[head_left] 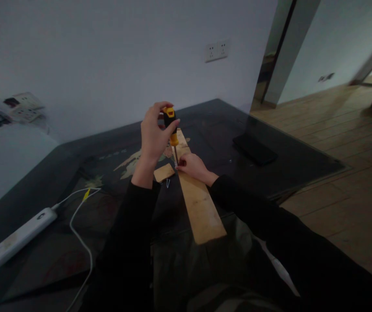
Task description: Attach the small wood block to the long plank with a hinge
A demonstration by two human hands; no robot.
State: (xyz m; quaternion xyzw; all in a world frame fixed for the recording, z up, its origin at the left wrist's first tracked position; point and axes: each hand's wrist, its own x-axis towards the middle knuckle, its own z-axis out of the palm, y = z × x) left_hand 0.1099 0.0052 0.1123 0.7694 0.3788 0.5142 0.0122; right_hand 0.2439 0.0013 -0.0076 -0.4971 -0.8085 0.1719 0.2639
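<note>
My left hand (156,132) is wrapped around the yellow and black handle of a screwdriver (173,139), which stands nearly upright with its shaft pointing down. At the shaft's lower end, the fingertips of my right hand (192,166) pinch a small shiny piece that looks like a screw (176,165); the fingers partly hide it. Under my right hand lies a long wooden board (202,212), its near end reaching past the table edge toward my lap. Left of the board is a short wooden block (164,173), with loose screws (168,183) just in front of it.
A dark glossy table (108,225) stands against the wall. On it lie a black phone-like slab (254,149) at the right and a white power strip (21,238) with its cable (78,234) at the left. Wall sockets (216,50) are behind.
</note>
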